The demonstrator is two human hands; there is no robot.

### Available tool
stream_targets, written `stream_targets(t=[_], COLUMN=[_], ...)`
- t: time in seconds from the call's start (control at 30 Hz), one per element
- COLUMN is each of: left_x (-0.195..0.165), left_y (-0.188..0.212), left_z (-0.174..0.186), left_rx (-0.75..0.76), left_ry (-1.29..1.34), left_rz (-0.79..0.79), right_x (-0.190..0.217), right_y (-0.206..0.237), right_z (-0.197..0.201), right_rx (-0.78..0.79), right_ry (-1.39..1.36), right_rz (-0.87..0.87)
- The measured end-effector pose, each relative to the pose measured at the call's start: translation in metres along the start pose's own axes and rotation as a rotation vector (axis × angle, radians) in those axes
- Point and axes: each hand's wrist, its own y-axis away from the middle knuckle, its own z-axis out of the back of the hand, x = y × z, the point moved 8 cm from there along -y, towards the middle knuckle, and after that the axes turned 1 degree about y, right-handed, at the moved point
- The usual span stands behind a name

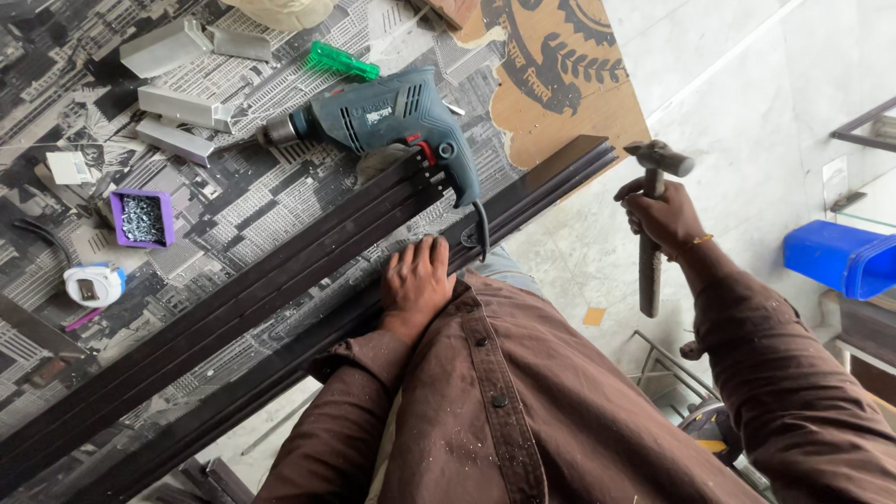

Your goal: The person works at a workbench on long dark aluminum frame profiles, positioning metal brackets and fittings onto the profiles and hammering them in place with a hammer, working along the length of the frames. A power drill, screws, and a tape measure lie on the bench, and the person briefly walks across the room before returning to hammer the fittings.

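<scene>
My left hand (416, 278) presses flat on a long dark metal frame profile (233, 299) that lies diagonally across the patterned worktable (243, 196). My right hand (661, 217) is raised off to the right of the table, gripping a hammer (653, 224) by its handle, head up. A blue-green electric drill (392, 117) rests on the table just beyond the profile, its cord hanging over the frame near my left hand.
A purple box of screws (142, 218), a white tape measure (93, 285), a green-handled screwdriver (342, 63) and several short grey metal offcuts (182, 107) lie on the table. A blue bin (838, 257) stands on the marble floor at right.
</scene>
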Motion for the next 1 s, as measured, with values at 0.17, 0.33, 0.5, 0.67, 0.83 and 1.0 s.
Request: stream_targets(t=[0.17, 0.33, 0.5, 0.67, 0.83, 1.0], left_x=[0.001, 0.0, -0.003, -0.006, -0.008, -0.008], left_y=[0.003, 0.006, 0.008, 0.012, 0.015, 0.021], left_z=[-0.006, -0.004, 0.001, 0.001, 0.001, 0.001], left_rx=[0.033, 0.02, 0.002, 0.016, -0.052, -0.076], left_ry=[0.01, 0.014, 0.01, 0.024, 0.011, -0.001], left_rz=[0.031, 0.031, 0.031, 0.038, 0.002, -0.006], right_x=[0.012, 0.027, 0.033, 0.032, 0.027, 0.031], right_y=[-0.006, 0.01, 0.055, 0.072, 0.064, 0.06], right_z=[-0.011, -0.003, -0.003, -0.024, -0.041, -0.034], right_rx=[-0.008, -0.056, -0.006, -0.365, -0.421, -0.475], right_ry=[0.207, 0.27, 0.138, 0.511, 0.462, 0.564], right_rz=[0.027, 0.114, 0.346, 0.456, 0.531, 0.584])
